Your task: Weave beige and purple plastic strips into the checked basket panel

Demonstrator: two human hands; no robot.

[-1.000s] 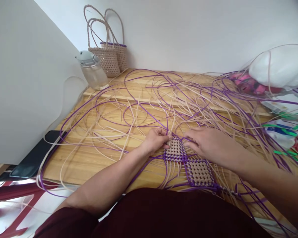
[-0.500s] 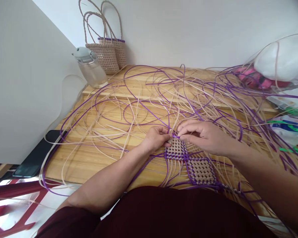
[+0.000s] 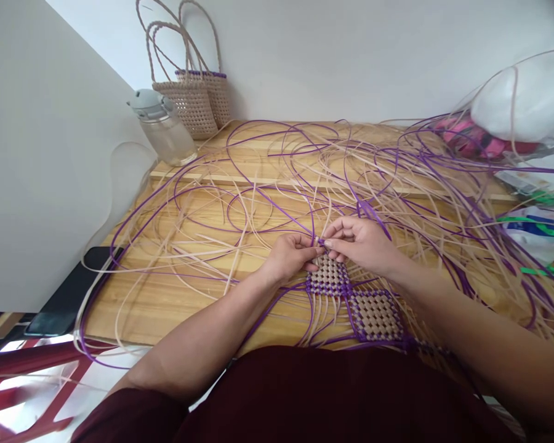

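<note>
A woven square (image 3: pixel 329 277) of beige and purple strips lies near the table's front edge, long loose strands spreading from it. At its top left corner my left hand (image 3: pixel 292 255) pinches the edge between thumb and finger. My right hand (image 3: pixel 357 243) is closed on a purple strand (image 3: pixel 322 242) at the top edge, its fingertips close to those of my left hand. A second woven square (image 3: pixel 377 315) joins the first at the lower right.
Loose strands cover much of the wooden table (image 3: pixel 133 314). A bottle (image 3: pixel 168 135) and woven bags (image 3: pixel 194 104) stand at the back left, a phone (image 3: pixel 69 295) lies left, and plastic bags (image 3: pixel 526 101) sit at the right.
My right hand has moved slightly left and its fingertips have closed in beside my left hand at the square's top edge. My left hand has barely moved.
</note>
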